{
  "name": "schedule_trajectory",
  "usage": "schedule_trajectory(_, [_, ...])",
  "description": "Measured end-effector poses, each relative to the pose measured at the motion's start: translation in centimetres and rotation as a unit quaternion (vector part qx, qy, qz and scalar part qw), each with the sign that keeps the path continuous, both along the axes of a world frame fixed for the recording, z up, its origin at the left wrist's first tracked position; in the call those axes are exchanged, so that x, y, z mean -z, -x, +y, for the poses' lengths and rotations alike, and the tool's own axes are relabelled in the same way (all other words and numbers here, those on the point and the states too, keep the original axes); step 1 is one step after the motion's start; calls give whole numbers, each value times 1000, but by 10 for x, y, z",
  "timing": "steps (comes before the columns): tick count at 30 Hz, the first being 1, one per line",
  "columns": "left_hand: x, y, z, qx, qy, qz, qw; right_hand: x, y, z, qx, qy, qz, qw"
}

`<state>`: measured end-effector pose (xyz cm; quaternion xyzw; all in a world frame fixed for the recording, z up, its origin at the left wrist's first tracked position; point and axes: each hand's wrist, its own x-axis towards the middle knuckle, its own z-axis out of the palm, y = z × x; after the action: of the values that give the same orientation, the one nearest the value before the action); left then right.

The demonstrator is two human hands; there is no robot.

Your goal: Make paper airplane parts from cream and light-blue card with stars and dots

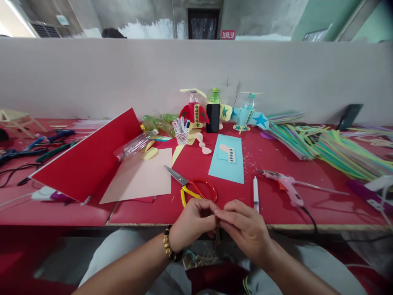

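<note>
My left hand (194,221), with a beaded bracelet (167,242) at its wrist, meets my right hand (245,227) over the table's front edge. The fingertips of both are pinched together; whatever lies between them is hidden. Just beyond my left hand are scissors (186,182) with red and yellow handles, their blades pointing away to the left. A white pen (256,191) lies past my right hand. Farther off, a light blue sheet (226,174) carries a pale cut-out strip (231,155) with dark green dots.
A pink glue gun (287,187) rests at right, its cord over the edge. Bundled coloured sticks (291,141) lie beyond it. Left are a pale sheet (147,180), a leaning red board (95,157) and a plastic bottle (135,145). Bottle planes (246,116) and a pen cup (182,136) stand behind.
</note>
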<state>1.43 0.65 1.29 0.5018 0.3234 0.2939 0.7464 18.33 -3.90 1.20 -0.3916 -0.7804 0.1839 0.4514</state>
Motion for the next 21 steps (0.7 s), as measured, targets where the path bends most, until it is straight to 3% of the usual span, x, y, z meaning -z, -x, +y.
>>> schedule_trajectory(3, [-1,0,-1,23,19,7,1000,0,-3,-1,5,6,24,1000])
schedule_trajectory(6, [-3,0,1,42,6,38,998,-4,-3,-4,8,60,93,994])
schedule_trajectory(9, [-4,-1,2,-9,-127,87,988,-6,0,-3,17,152,181,972])
schedule_trajectory(13, [-6,-2,2,-81,-361,173,913,-4,3,2,27,305,250,918])
schedule_trajectory(18, [-7,0,-1,-86,-434,188,877,6,10,5,15,384,334,861])
schedule_trajectory(21, [-7,0,-1,-87,-429,194,878,9,13,3,16,381,344,858])
